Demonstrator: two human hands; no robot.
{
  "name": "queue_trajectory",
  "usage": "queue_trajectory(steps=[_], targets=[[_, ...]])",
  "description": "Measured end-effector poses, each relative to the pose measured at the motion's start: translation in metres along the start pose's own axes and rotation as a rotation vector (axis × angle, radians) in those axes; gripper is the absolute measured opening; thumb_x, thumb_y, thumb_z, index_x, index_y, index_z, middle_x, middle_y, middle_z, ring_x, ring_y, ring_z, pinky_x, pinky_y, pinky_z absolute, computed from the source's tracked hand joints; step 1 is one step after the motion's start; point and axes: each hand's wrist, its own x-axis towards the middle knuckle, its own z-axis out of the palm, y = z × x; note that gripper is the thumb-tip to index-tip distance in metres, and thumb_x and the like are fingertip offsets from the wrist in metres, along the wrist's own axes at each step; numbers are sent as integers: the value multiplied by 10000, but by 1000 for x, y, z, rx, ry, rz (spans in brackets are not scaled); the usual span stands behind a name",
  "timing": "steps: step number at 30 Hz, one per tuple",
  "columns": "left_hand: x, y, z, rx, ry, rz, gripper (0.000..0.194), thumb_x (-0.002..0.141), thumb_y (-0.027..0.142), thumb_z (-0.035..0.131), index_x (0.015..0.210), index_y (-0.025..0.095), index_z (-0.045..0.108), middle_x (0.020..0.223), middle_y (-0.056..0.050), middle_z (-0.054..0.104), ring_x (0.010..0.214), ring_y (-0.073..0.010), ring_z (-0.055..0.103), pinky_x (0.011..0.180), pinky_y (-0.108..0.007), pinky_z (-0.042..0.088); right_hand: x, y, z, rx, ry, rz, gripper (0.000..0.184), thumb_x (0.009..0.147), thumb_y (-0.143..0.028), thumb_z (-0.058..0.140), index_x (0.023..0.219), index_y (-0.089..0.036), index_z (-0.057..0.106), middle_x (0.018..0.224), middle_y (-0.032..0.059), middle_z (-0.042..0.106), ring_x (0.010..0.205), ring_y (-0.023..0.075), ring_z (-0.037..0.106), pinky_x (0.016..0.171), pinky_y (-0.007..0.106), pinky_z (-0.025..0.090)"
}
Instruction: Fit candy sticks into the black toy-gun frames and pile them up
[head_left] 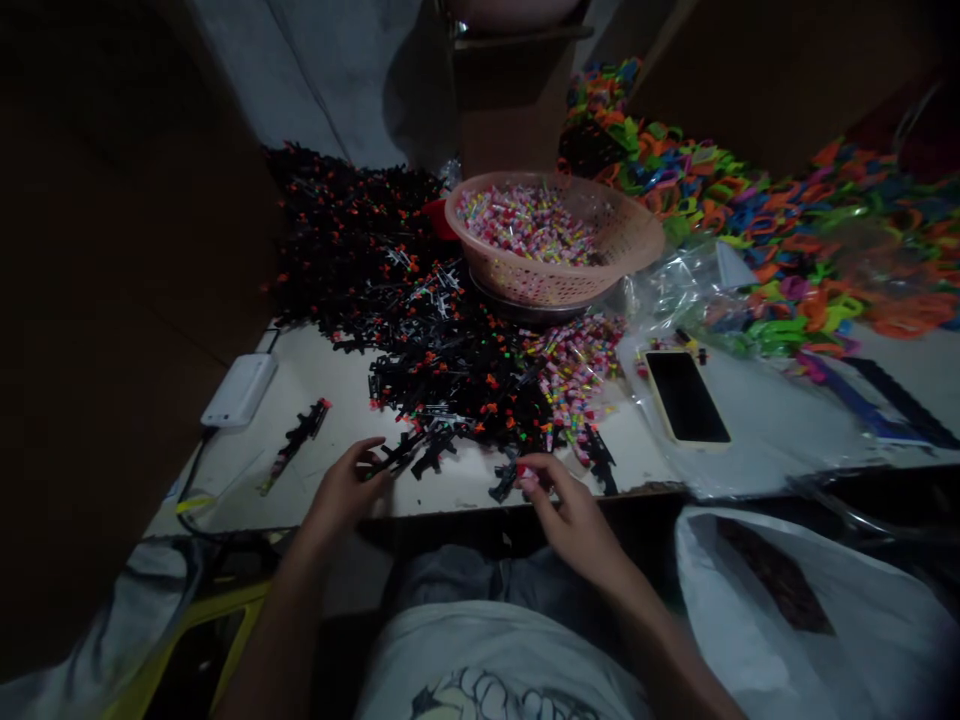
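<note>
- The left hand (pixel 352 490) is curling its fingers at the near edge of the counter (pixel 465 475), reaching the tail of a black toy gun (pixel 403 452); whether it is pinching the gun, I cannot tell.
- The right hand (pixel 570 510) is pinching a small red-and-pink piece (pixel 526 474) between thumb and fingertips, right beside a dark toy gun (pixel 503 482); whether the two are joined is too blurred to tell.
- Between the hands, another black gun (pixel 435 455) is lying at the front of the big gun pile (pixel 465 370), which is spreading back toward the wall.
- A heap of candy-coloured pieces (pixel 577 365) is sitting against the pile's right side.
- Behind that heap, a pink perforated basket (pixel 547 280) is holding many more such pieces.
- A single toy gun (pixel 300 437) is lying apart on the left, near a white power bank-like device (pixel 240 390).
- A smartphone (pixel 688 397) is resting screen up on clear plastic (pixel 757 440), to the right of the heap.
- Bright plastic pieces (pixel 795 240) are covering the far right.
- A white sack (pixel 810 620) is standing open below the counter's front edge, on the right.
</note>
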Motion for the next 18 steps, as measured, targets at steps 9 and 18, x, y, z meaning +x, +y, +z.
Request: queue_trajectory(steps=[9,18], targets=[[-50,43,-23,-381,-129,-42,538,522,344,810,1028,201,697,882,-97,709,841,-229,636,723,-286,498,2,-23,41,59,-87,-94,463,860,-315,550,1290,-182,440,1256,117,556,1110,211,542,930,342,442],[-80,60,55,-897,-100,-244,515,594,352,795,1068,215,648,1047,-78,695,929,-208,642,804,-301,498,-1,-27,41,301,-204,72,144,867,-331,530,867,-192,567,705,-28,580,638,119,542,569,203,426]])
